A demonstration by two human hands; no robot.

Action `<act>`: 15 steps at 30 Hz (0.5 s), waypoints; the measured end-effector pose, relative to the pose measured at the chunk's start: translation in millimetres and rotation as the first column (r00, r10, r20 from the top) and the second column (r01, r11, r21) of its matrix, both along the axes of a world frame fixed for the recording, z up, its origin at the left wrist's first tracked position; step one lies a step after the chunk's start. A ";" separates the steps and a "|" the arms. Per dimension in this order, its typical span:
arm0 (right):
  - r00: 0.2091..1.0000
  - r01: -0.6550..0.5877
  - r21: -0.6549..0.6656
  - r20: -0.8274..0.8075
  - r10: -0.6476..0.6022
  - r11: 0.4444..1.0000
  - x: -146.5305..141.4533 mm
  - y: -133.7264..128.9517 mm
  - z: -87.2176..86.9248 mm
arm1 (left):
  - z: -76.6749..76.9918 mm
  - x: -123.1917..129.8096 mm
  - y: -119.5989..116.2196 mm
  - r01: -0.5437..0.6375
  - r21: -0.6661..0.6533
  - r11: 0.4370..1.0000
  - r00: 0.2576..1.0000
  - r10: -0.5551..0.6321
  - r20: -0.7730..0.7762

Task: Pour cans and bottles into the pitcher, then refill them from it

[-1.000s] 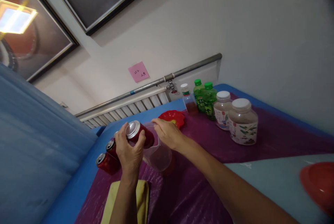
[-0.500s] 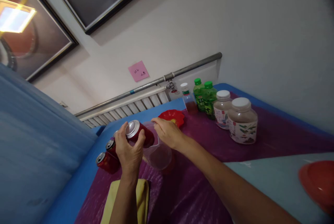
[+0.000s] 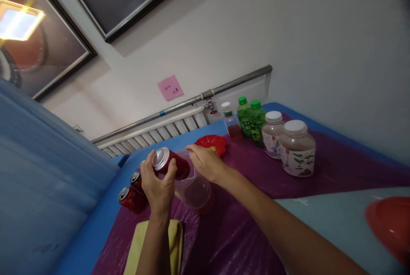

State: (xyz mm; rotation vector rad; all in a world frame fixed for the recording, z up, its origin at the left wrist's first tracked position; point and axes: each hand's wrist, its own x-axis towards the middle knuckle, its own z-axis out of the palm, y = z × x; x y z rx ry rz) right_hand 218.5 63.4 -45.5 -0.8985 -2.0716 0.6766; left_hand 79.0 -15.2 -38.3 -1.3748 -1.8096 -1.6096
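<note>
My left hand (image 3: 158,185) grips a red can (image 3: 174,165), tipped so that its silver base faces up to the left and its other end is inside the mouth of a clear plastic pitcher (image 3: 194,191). My right hand (image 3: 206,163) holds the pitcher's far rim, fingers closed on it. The can's opening is hidden, and any liquid leaving it cannot be made out. Left of my left hand stand red cans (image 3: 132,200), with at least two tops showing. A red scalloped dish (image 3: 213,143) with something yellow in it lies behind my right hand.
Bottles with green caps (image 3: 256,123), a white-capped bottle (image 3: 233,123) and two wide jars (image 3: 297,151) stand at the back right. A folded yellow cloth (image 3: 175,245) lies under my left forearm. A red rounded object (image 3: 390,226) is at the right edge, a blue curtain (image 3: 48,172) at left.
The can in my left hand has tipped slightly further, its base shifting a little to the left. My right hand has stayed on the pitcher.
</note>
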 end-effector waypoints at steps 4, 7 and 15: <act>1.000 0.000 -0.008 0.000 0.000 1.000 0.2 0.0 0.5 | 4.0 -6.5 -16.2 0.038 0.056 0.998 0.953 -0.053 0.298; 1.000 -0.006 -0.014 -0.007 0.005 1.000 0.2 0.5 0.8 | 13.3 -19.1 -40.1 0.064 0.113 0.992 0.877 -0.109 0.468; 0.998 -0.020 0.001 -0.053 0.020 1.000 -1.3 2.1 -2.0 | 12.1 -51.9 -87.8 0.163 -0.229 0.960 0.868 -0.029 0.496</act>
